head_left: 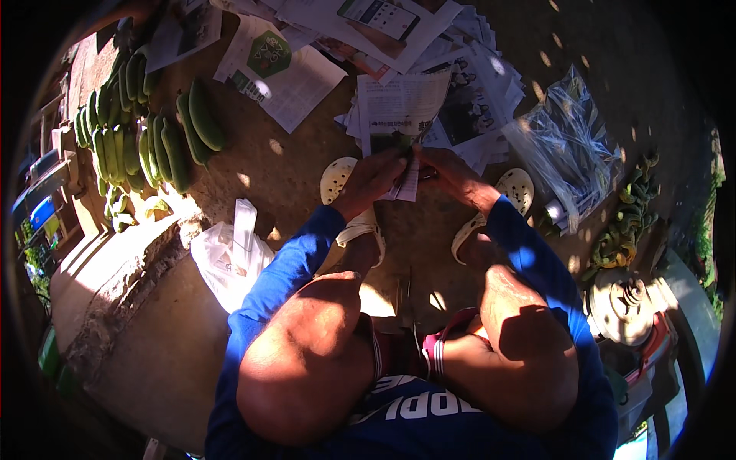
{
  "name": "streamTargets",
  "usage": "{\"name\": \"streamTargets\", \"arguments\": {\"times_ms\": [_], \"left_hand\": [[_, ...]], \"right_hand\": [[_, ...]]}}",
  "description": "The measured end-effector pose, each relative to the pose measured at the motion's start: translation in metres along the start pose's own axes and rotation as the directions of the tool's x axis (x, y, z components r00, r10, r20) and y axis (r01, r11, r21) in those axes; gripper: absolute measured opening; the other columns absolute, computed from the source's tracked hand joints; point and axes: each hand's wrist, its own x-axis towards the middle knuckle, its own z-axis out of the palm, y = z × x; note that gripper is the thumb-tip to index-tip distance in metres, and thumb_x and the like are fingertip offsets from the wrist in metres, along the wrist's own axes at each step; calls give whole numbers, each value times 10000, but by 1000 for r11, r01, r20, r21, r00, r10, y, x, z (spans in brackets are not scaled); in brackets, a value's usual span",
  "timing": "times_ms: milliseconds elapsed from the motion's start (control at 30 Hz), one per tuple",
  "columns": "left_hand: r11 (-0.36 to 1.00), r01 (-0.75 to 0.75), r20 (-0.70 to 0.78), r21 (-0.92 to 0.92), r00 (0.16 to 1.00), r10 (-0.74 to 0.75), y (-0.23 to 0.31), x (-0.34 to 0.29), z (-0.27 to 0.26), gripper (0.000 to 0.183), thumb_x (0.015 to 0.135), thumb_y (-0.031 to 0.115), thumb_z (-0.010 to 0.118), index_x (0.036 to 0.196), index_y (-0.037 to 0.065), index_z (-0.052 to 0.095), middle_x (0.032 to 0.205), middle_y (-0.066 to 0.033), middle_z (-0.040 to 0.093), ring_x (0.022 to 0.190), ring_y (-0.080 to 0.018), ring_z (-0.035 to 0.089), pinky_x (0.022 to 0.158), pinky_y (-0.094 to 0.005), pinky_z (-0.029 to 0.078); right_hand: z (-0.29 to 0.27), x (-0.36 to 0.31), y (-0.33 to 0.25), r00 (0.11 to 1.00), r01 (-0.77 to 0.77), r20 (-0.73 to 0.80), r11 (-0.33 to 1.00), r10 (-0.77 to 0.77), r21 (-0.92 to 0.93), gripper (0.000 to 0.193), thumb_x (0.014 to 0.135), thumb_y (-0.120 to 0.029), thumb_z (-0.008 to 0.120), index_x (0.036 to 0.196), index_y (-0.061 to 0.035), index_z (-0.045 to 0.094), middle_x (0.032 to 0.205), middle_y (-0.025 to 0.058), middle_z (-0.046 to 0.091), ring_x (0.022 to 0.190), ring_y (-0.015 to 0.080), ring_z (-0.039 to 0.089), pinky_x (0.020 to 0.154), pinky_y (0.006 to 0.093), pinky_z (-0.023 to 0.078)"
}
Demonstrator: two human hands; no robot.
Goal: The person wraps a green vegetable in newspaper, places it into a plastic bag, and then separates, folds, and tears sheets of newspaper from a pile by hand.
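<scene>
Both hands meet over the dirt ground in front of the squatting person. The left hand (377,175) and the right hand (452,172) pinch a sheet of newspaper (402,115) from either side at its lower edge, fingers curled onto the paper, with something dark green tucked between them — too shadowed and small to name. The sheet rises away from the hands, thin, creased and printed, its top resting on a loose heap of more newspapers (468,92) spread flat on the ground beyond.

To the left lie bunches of green bananas (146,138), smooth and curved, some in sun, some in shade. A crumpled clear plastic bag (563,146) glints at right, and a white plastic bag (230,257) sits near the left knee. The person wears pale perforated clogs (515,188) — the left one mostly hidden under the forearm. Blue sleeves cover both arms; the knees block the ground just below the hands.
</scene>
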Motion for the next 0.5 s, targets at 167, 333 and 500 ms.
{"name": "streamTargets", "arguments": {"times_ms": [167, 333, 500], "left_hand": [[993, -93, -67, 67, 993, 97, -4, 2, 4, 276, 1006, 290, 476, 969, 35, 575, 765, -31, 535, 727, -146, 525, 656, -309, 436], [903, -188, -66, 386, 971, 230, -3, 5, 5, 324, 990, 286, 461, 1116, 21, 599, 874, -134, 659, 783, -225, 637, 724, -369, 497], [892, -159, -85, 423, 973, 214, 0, 3, 8, 257, 956, 237, 469, 1024, 23, 594, 838, -227, 641, 779, -392, 643, 689, -447, 497]], "right_hand": [[-1, 1, 2, 1000, -7, -30, 1000, 7, 7, 481, 950, -488, 586, 997, -13, 646, 937, 92, 656, 873, 176, 635, 836, 338, 539], [-3, 1, 4, 1000, 1, -27, 1000, 0, 30, 435, 957, -453, 586, 976, -23, 649, 920, 84, 656, 866, 175, 639, 828, 328, 541], [0, -1, 3, 1000, 23, -18, 999, -22, 34, 392, 957, -400, 600, 1001, -13, 647, 933, 87, 662, 893, 174, 649, 830, 327, 538]]}}
